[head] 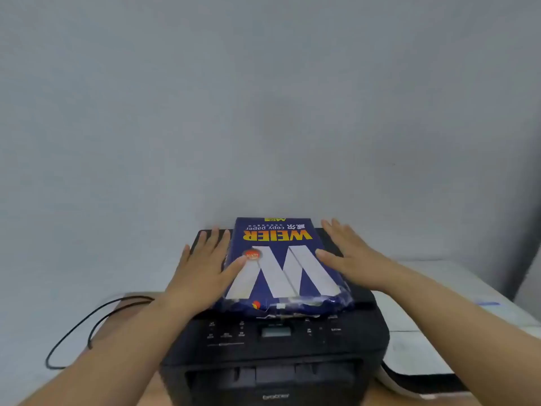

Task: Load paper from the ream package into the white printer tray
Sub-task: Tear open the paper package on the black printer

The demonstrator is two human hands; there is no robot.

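printer point(275, 356) top: mostly covered by ream package point(282, 268)
printer front: cut off at bottom edge
control panel labels point(225, 335): too blurred to read
white device point(424, 332), right: partly behind right forearm
cable point(87, 326), left: far end hidden

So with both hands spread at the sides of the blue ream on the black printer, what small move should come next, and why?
Probably close both hands on the ream's sides and lift it. The left hand and right hand are open, flanking the ream package, which lies flat on the black printer with its near-end wrapper crumpled, perhaps torn. The white printer sits to the right.
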